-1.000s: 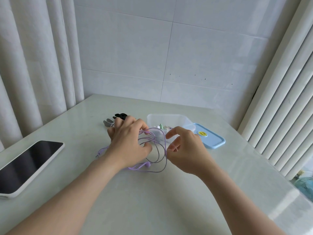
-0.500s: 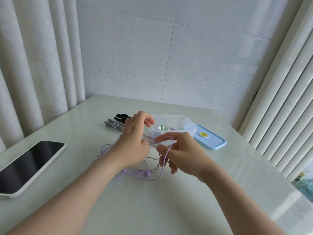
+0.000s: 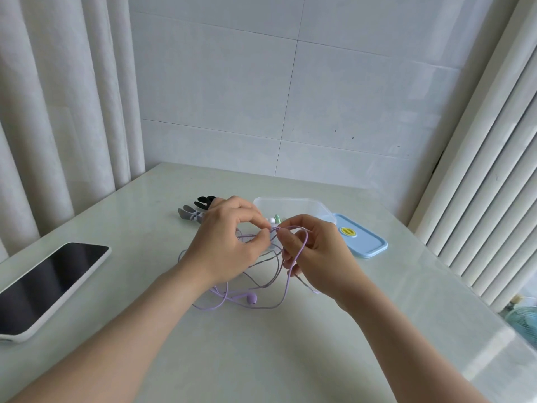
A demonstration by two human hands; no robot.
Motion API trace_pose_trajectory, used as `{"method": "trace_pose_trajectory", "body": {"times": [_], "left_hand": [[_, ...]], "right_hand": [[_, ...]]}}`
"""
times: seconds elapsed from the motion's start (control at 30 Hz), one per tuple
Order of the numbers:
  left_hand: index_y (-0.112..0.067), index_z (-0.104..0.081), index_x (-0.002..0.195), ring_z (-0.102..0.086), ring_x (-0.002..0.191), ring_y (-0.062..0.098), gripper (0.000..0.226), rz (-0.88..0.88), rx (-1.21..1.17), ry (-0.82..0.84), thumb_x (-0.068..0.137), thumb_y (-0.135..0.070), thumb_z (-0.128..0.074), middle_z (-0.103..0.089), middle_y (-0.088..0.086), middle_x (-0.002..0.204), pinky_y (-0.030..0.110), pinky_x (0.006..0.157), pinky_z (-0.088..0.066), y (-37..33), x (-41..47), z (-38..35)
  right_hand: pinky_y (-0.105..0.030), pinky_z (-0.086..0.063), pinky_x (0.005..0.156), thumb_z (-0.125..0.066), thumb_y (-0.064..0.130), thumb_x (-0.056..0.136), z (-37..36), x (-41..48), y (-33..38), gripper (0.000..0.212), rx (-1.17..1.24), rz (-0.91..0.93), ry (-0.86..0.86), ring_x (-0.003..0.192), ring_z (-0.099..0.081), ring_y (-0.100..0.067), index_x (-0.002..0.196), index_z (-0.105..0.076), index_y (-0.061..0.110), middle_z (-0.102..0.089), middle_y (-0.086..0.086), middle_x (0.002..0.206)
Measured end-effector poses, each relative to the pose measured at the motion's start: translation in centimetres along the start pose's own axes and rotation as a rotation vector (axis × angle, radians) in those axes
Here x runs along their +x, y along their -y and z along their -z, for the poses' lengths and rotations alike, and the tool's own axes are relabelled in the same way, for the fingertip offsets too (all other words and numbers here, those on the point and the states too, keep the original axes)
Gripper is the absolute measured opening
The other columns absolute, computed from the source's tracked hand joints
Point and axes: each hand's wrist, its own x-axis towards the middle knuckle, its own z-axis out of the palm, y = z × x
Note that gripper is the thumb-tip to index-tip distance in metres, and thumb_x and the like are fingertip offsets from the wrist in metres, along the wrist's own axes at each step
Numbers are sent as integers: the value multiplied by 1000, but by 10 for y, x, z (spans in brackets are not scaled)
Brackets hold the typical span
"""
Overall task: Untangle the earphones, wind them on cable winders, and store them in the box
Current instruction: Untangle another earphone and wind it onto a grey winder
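Left hand (image 3: 223,242), right hand (image 3: 322,251) closer now on thin, looped lilac earphones (image 3: 250,299)

At twelve o'clock, a wall (image 3: 290,97) of large pale grey tiles with thin seams, a few small dark specks toward two. From nine to eleven o'clock, white curtains (image 3: 58,112) in heavy vertical folds. From one to four o'clock, white vertical slats (image 3: 479,184), daylit. From centre down to six o'clock, a glossy pale greenish table (image 3: 261,359), soft glare near four. Past its edge at four o'clock, something teal (image 3: 523,315), blurred.
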Motion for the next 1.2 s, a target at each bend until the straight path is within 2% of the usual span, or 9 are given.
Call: {"method": "trace_pose_trajectory", "body": {"times": [0.2, 0.33, 0.47, 0.57, 0.67, 0.77, 0.93, 1.1, 1.2], "left_hand": [[-31, -82, 93, -65, 97, 6, 10, 25, -63, 44, 97, -28, -73, -76, -22, 89, 24, 86, -48, -2, 4, 1], [-22, -73, 93, -71, 81, 3, 16, 186, -210, -6, 104, -22, -61, -76, -9, 80, 32, 77, -54, -1, 5, 3], [-16, -60, 101, -65, 71, 12, 16, 342, -288, -25, 109, -25, -49, -71, -1, 81, 35, 71, -51, 1, 6, 2], [-23, -56, 101, -69, 83, 16, 7, 357, -269, -25, 106, -28, -56, -72, 0, 90, 36, 77, -53, 5, 6, 1], [-27, -58, 94, -70, 88, 25, 11, 341, -273, -21, 100, -27, -67, -73, 2, 93, 39, 82, -53, 5, 5, 2], [-25, -60, 93, -74, 84, 23, 13, 309, -343, 10, 99, -27, -70, -78, -3, 86, 41, 84, -57, -2, 5, 3], [-14, -57, 100, -77, 88, 19, 10, 188, -454, 74, 103, -20, -66, -79, 2, 87, 32, 86, -58, -15, 4, 4], [-14, -59, 100, -70, 68, 19, 10, 189, -463, 97, 102, -18, -68, -78, 3, 87, 32, 71, -56, -19, 4, 5], [-21, -62, 94, -59, 58, 9, 14, 199, -346, 95, 96, -23, -76, -74, -4, 79, 23, 62, -46, -17, 4, 3]], "right_hand": [[-41, -61, 61, -66, 25, 103, 0, -1, 0, 9, 6, 55, -40, 62, -65, -21, 103, -74, 21, -70, -8, 72], [-49, -59, 65, -70, 27, 99, -1, 2, -1, 13, -65, 208, -252, 64, -64, -30, 100, -82, 33, -73, 0, 76], [-26, -55, 68, -65, 3, 95, 2, 0, 5, 34, -32, 247, -257, 86, -69, -13, 97, -82, 32, -74, 6, 98], [-23, -52, 76, -46, -14, 86, -2, 0, 2, 57, -127, 198, -191, 93, -67, -13, 79, -80, 32, -73, 12, 102], [-23, -54, 80, -44, -10, 93, -6, 1, 0, 47, -55, 156, -285, 89, -71, -10, 87, -76, 24, -76, 9, 96], [-29, -59, 83, -60, 19, 102, -7, 3, 0, 17, 12, 80, -268, 88, -74, -11, 109, -74, 26, -77, 7, 96], [-37, -60, 76, -68, 49, 98, -14, 2, -9, 22, -122, 11, -112, 74, -72, -11, 110, -76, 32, -78, 9, 94], [-23, -46, 56, -70, 28, 99, -11, 2, -7, 10, -101, 19, -120, 52, -58, -9, 93, -77, 22, -74, 8, 75], [-19, -47, 62, -60, 23, 104, -10, 5, -5, 11, -103, 35, -318, 63, -66, -1, 97, -68, 19, -74, 12, 75]]}}
